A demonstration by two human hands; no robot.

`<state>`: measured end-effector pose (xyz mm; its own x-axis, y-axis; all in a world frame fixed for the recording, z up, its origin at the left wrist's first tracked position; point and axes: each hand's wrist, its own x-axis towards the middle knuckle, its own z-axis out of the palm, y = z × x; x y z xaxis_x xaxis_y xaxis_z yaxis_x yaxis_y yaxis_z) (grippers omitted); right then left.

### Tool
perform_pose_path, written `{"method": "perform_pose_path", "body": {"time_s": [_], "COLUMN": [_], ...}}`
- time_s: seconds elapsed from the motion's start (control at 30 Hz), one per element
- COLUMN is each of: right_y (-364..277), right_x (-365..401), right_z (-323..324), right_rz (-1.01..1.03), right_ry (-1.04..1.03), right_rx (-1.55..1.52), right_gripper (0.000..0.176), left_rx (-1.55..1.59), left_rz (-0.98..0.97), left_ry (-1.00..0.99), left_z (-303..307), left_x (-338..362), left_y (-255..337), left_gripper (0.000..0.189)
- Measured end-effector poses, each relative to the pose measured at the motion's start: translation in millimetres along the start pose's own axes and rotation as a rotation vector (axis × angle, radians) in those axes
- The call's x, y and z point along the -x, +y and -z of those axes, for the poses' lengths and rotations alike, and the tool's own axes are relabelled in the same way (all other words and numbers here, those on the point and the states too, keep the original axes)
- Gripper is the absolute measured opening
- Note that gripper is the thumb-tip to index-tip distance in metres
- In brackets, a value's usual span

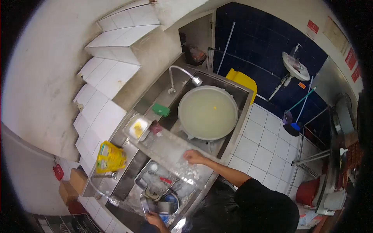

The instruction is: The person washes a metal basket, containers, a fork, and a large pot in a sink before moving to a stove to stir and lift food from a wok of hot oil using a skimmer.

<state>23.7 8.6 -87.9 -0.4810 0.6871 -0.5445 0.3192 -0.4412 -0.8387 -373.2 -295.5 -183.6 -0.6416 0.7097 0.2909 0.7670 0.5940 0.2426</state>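
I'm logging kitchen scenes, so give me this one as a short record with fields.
left hand: at a metal container in the near sink; grip unclear
right hand: fingers curled, at the wet ledge between sinks
far sink: large round pot, cloudy liquid inside
beside near sink: yellow bag

- Indoor light is moderately bright across the middle; its source is out of view.
- White floor tiles and stair tiles look pale and bright, while the blue wall stays dark.
- Sharp glare breaks up on the steel counter, with another glint at its lower edge.
- The black sleeve shows little detail.
- Wide-lens distortion bends straight lines, and black fills the corners.
- Small items near the left hand look soft.
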Motion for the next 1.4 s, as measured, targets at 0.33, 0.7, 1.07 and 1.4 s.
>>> {"method": "perform_pose_path", "body": {"time_s": [0.33, 0.7, 1.07, 1.4], "right_y": [46, 91, 135, 113], "right_x": [38, -34, -142, -130], "right_z": [286, 487, 602, 597], "right_rz": [0.348, 0.050, 0.021, -0.292], "right_ry": [0.636, 0.975, 0.300, 0.016], "right_rx": [0.042, 0.539, 0.342, 0.481], "right_gripper": [0.022, 0.041, 0.047, 0.051], "left_rx": [1.523, 1.079, 0.031, 0.163], "left_rz": [0.984, 0.995, 0.755, 0.732], "left_ry": [0.114, 0.066, -0.386, -0.041], "left_z": [-5, 8, -23, -2], "left_x": [-74, -51, 70, 105], "left_y": [2, 134, 402, 491], "left_gripper": [0.060, 0.026, 0.052, 0.023]}}
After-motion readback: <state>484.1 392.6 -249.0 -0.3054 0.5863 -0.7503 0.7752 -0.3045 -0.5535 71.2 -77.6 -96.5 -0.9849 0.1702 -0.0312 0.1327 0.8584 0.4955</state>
